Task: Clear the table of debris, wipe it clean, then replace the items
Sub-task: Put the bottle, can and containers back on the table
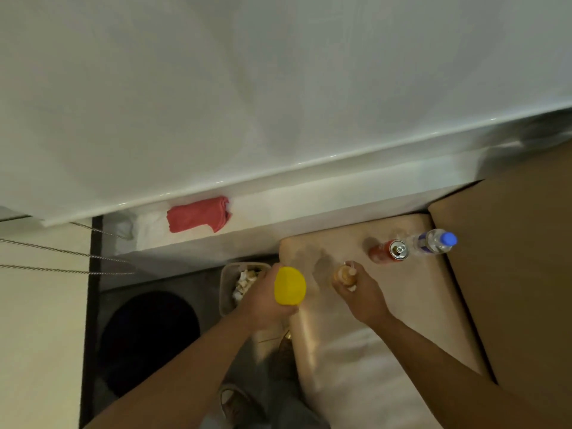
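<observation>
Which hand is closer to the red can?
Right. The right hand, holding a small bottle, sits just below-left of the red can. The left hand, gripping a yellow thing, is farther left.

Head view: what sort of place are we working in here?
Likely a home living room or lounge: a low beige table holding a can and water bottle, a small waste bin alongside, and beaded blind cords by a sill.
</observation>
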Tool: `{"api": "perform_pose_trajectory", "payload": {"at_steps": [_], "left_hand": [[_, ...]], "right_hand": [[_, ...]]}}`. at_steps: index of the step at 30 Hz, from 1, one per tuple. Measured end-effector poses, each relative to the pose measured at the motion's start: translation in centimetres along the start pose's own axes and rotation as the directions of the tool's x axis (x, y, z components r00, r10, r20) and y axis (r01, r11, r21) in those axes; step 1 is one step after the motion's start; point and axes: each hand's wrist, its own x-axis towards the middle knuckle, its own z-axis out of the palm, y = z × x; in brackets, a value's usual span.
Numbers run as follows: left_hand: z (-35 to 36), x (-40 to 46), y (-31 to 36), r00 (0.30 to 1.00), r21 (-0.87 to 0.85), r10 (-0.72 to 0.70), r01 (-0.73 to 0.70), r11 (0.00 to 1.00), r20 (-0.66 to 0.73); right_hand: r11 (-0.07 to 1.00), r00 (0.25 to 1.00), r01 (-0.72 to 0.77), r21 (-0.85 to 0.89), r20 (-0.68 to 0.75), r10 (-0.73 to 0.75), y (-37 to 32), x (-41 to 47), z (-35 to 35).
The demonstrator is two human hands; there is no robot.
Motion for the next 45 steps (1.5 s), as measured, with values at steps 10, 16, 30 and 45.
{"api": "perform_pose_trajectory", "payload": {"at_steps": [10,16,30,45], "left_hand": [[-11.2,-18.9,-0.7,0.965,-0.142,0.055,-0.094,0.985,-0.256],[-13.1,-30.7,-5.5,0.912,-0.213,-0.085,-0.002,0.977,-0.401],[-10.4,-50.8,-14.6,0.645,-0.415,-0.423,0.175,0.893,-0.637],[-7.9,-52.8,-17.7,0.574,-0.508,-0.532,0.221,0.832,-0.622]], "right_hand": [[0.973,0.954,0.223,-0.068,0.221,-0.203,-13.0,-12.5,2.7],[0.914,0.870,0.390,-0.109,0.369,-0.327,-19.4,-19.1,8.5],[0.691,0.532,0.720,-0.066,0.691,-0.489,-31.9,-32.7,22.9],[0.508,0.439,0.840,-0.192,0.791,-0.427,-31.7,-36.1,28.4]]}}
